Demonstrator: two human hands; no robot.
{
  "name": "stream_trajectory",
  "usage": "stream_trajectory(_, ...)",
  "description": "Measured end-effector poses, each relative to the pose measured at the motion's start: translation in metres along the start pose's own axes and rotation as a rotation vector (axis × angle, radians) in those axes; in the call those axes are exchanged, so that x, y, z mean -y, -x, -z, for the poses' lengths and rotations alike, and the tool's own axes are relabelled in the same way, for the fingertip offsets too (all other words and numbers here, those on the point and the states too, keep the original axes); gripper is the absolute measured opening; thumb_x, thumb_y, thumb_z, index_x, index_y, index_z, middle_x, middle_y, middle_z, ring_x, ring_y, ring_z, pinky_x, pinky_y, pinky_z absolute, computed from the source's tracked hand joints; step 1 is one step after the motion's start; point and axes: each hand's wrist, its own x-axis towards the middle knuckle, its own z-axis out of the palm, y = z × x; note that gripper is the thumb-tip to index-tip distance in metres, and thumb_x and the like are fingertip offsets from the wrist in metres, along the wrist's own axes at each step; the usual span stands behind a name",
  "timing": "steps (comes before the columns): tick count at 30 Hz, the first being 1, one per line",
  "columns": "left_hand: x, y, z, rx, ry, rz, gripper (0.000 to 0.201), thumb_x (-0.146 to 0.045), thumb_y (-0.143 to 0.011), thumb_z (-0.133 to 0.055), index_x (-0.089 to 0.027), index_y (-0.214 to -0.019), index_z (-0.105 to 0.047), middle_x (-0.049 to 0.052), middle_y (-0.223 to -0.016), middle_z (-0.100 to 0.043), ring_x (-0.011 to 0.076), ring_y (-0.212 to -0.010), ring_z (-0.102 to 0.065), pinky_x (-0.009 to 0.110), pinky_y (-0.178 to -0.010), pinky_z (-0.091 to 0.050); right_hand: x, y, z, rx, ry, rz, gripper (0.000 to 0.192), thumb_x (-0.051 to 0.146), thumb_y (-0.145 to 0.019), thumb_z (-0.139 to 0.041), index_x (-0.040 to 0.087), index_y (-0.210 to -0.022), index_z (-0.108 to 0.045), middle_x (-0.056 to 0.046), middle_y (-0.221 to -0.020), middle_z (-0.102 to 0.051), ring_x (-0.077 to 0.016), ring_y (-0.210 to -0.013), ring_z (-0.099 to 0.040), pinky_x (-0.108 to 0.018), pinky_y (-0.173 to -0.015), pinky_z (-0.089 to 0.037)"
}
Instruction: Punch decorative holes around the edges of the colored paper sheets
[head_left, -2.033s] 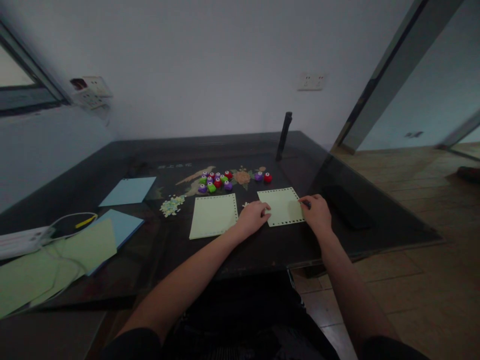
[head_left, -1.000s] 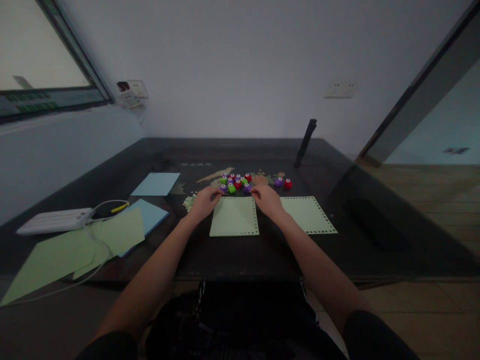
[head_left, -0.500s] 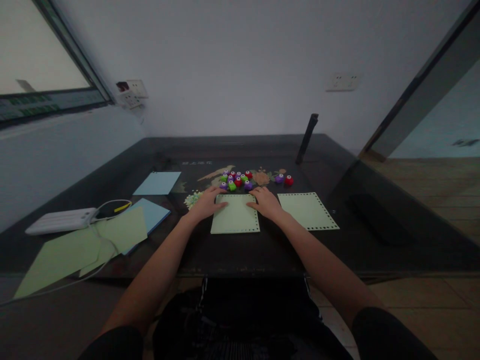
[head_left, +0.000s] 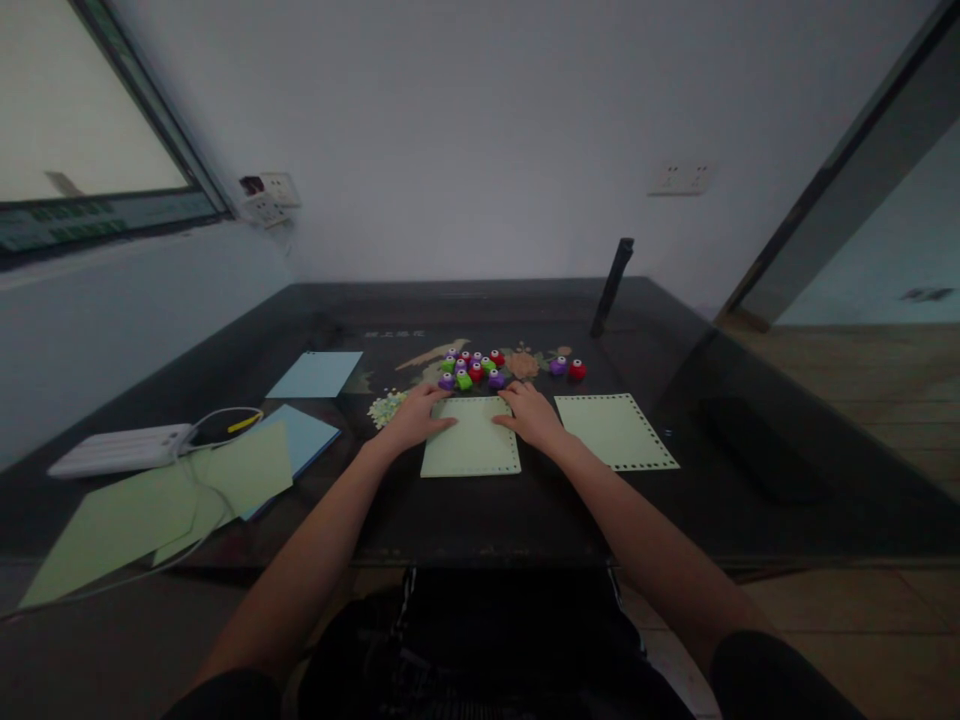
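Note:
A pale green sheet (head_left: 472,450) with small holes along its edges lies flat in front of me on the dark table. My left hand (head_left: 416,416) rests at its upper left corner, thumb stretched onto the paper and fingers pointing forward. At the upper right corner lies my right hand (head_left: 531,413), its thumb also on the sheet and apart from the fingers. Neither hand grips anything. Just beyond the fingertips sits a cluster of small red, green and purple figures with eye-like tops, among them a purple figure (head_left: 496,380). A red figure (head_left: 577,370) and another purple figure (head_left: 558,367) stand apart to the right.
To the right lies another pale green punched sheet (head_left: 611,430). On the left are a light blue sheet (head_left: 315,375), overlapping green sheets (head_left: 142,510), a white power strip (head_left: 120,449) and its cable. A black upright stick (head_left: 612,288) stands toward the back right.
The camera view has tilted slightly upward, so the table appears a little lower. Both hands keep their places on the sheet.

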Motion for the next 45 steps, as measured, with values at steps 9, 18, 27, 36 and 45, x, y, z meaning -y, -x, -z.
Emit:
stream_trajectory(9, 0.0, 0.0, 0.0, -0.02, 0.025, -0.008, 0.045, -0.037, -0.072, -0.066, -0.018, -0.112, -0.061, 0.012, -0.114, -0.055, 0.0272, -0.108, -0.052, 0.042, -0.097, -0.04, 0.0, 0.0, 0.001, -0.021, -0.022, -0.009, 0.038, 0.035, -0.079, -0.063, 0.016, -0.112, -0.059, -0.012, -0.11, -0.058, -0.0254, -0.104, -0.05, -0.036, -0.085, -0.042)
stream_trajectory(18, -0.002, -0.001, 0.001, -0.014, 0.041, -0.023, 0.037, -0.033, -0.072, -0.066, -0.017, -0.106, -0.06, 0.012, -0.11, -0.056, 0.026, -0.106, -0.053, 0.042, -0.095, -0.04, -0.001, 0.001, 0.0, -0.058, -0.105, -0.031, 0.032, 0.029, -0.076, -0.066, 0.017, -0.105, -0.06, -0.01, -0.108, -0.059, -0.0242, -0.104, -0.051, -0.035, -0.085, -0.042)
stream_trajectory(27, -0.011, -0.001, 0.005, -0.03, 0.013, 0.014, 0.034, -0.03, -0.07, -0.066, -0.019, -0.1, -0.054, 0.009, -0.105, -0.056, 0.0276, -0.107, -0.05, 0.041, -0.091, -0.041, 0.001, -0.001, 0.003, -0.146, -0.301, -0.155, 0.018, 0.019, -0.074, -0.062, 0.021, -0.093, -0.059, -0.003, -0.085, -0.063, -0.0191, -0.083, -0.056, -0.03, -0.072, -0.041)
stream_trajectory(36, -0.01, -0.002, 0.001, -0.083, 0.027, 0.029, 0.033, -0.027, -0.069, -0.067, -0.017, -0.096, -0.051, 0.009, -0.103, -0.057, 0.0265, -0.103, -0.051, 0.04, -0.089, -0.042, -0.007, -0.006, -0.005, -0.121, -0.585, -0.25, 0.014, 0.023, -0.068, -0.064, 0.017, -0.08, -0.06, 0.003, -0.064, -0.057, -0.0124, -0.059, -0.051, -0.024, -0.059, -0.036)
stream_trajectory(45, -0.008, -0.008, 0.002, -0.19, 0.621, 0.248, 0.052, -0.031, -0.069, -0.067, -0.016, -0.115, -0.047, 0.009, -0.102, -0.063, 0.0208, -0.085, -0.062, 0.036, -0.075, -0.049, -0.018, -0.011, -0.006, -0.227, -0.943, -0.272, 0.021, 0.036, -0.068, -0.063, 0.016, -0.064, -0.058, 0.002, -0.056, -0.055, -0.0122, -0.053, -0.048, -0.024, -0.052, -0.034)
